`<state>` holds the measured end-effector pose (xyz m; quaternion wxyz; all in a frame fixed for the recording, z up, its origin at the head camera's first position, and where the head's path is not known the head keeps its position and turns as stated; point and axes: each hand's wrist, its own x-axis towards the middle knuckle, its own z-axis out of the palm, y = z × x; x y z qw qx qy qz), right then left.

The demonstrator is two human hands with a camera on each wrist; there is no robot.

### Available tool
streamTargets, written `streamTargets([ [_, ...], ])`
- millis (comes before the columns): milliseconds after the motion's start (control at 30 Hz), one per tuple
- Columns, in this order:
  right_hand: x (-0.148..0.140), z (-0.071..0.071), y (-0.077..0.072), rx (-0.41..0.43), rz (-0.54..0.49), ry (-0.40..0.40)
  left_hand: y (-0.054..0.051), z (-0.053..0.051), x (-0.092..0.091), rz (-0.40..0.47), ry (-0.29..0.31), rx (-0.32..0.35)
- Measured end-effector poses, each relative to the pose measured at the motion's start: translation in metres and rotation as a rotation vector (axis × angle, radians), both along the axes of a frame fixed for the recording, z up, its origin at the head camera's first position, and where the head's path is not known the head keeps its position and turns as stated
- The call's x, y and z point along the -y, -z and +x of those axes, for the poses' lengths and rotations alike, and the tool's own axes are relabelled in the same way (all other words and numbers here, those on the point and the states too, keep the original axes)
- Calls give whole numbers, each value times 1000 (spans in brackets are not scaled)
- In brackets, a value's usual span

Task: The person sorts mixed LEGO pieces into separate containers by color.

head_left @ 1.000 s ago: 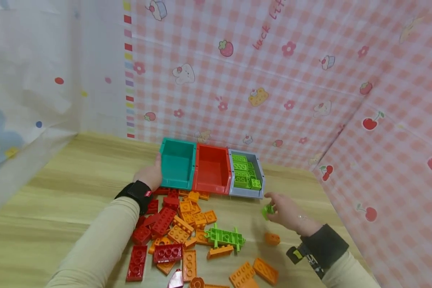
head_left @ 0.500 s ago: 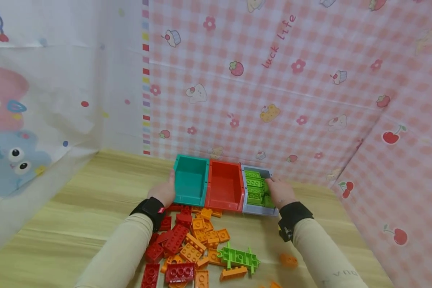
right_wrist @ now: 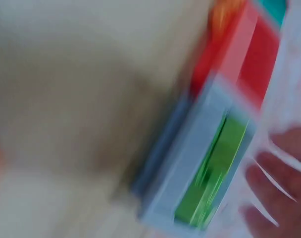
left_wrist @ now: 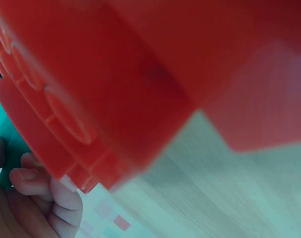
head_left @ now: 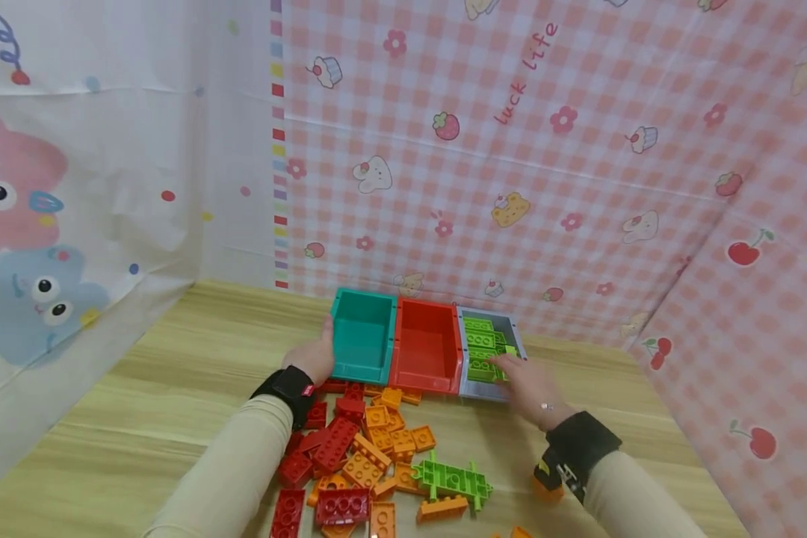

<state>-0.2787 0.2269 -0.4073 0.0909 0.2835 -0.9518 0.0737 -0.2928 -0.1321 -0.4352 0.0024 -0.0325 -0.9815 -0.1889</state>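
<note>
My left hand [head_left: 311, 359] grips the left side of the teal bin [head_left: 362, 368]; in the left wrist view its fingers [left_wrist: 39, 181] curl at the bin's teal wall. My right hand [head_left: 533, 388] hovers over the front right of the grey bin [head_left: 482, 389], its fingers spread and holding nothing in the right wrist view. Several light-green bricks [head_left: 479, 340] lie inside that bin. The red bin [head_left: 425, 379] stands between the teal and grey ones, with no bricks visible in it.
Red bricks [head_left: 336, 442] and orange bricks [head_left: 363, 471] lie heaped in front of the bins. A green wheel-base piece [head_left: 453, 479] lies right of the heap, behind a long orange brick [head_left: 441, 509]. A patterned cloth wall [head_left: 403, 187] rises behind the bins.
My right hand carried a green brick from the table into the grey bin, let it go and drew back towards me. The left hand stays on the teal bin. The head view has shifted.
</note>
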Motion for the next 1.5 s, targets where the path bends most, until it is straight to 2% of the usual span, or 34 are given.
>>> streamTargets([
  [67, 6, 22, 4, 202, -38, -103, -1, -2, 1, -6, 6, -5],
  [133, 14, 42, 10, 404, -24, -181, -2, -4, 1, -14, 10, -4],
  [167, 18, 50, 13, 481, 1, -202, -3, -5, 2, -13, 12, -4],
  [233, 25, 62, 18, 571, 40, -217, 0, -7, 3, -7, 19, -10],
  [333, 31, 71, 27, 599, 65, -224, 9, -8, 5, 7, 43, -17],
  [433, 29, 73, 31, 615, 55, -247, 16, -7, 6, 24, 73, -21],
  [567, 21, 72, 32, 654, 39, -309, 15, -7, 5, 41, 110, -15],
  [667, 21, 72, 31, 646, 59, -276, 13, -10, 7, 36, 150, -20],
  [767, 24, 73, 27, 578, 78, -209, 11, -15, 12, 12, 191, -44],
  [800, 24, 72, 25, 564, 52, -186, 11, -16, 14, -32, 220, -65],
  [900, 22, 63, 14, 449, -104, -133, 10, -17, 19, -108, 298, -118],
  [967, 18, 49, 2, 353, -242, -31, 11, -17, 22, -137, 331, -132],
  [1033, 13, 28, -11, 267, -357, 98, 12, -16, 24, -103, 319, -135],
  [1133, 8, -7, -24, 246, -446, 313, 14, -14, 22, -38, 262, -125],
  [1200, 5, -28, -27, 241, -417, 413, 14, -11, 19, -8, 233, -139],
  [1300, 5, -50, -21, 220, -294, 539, 15, -6, 13, -6, 209, -133],
  [1400, 7, -61, -12, 193, -197, 615, 19, -4, 8, 6, 191, -114],
  [1500, 3, -62, -7, 196, -241, 612, 20, -5, 6, 32, 173, -82],
])
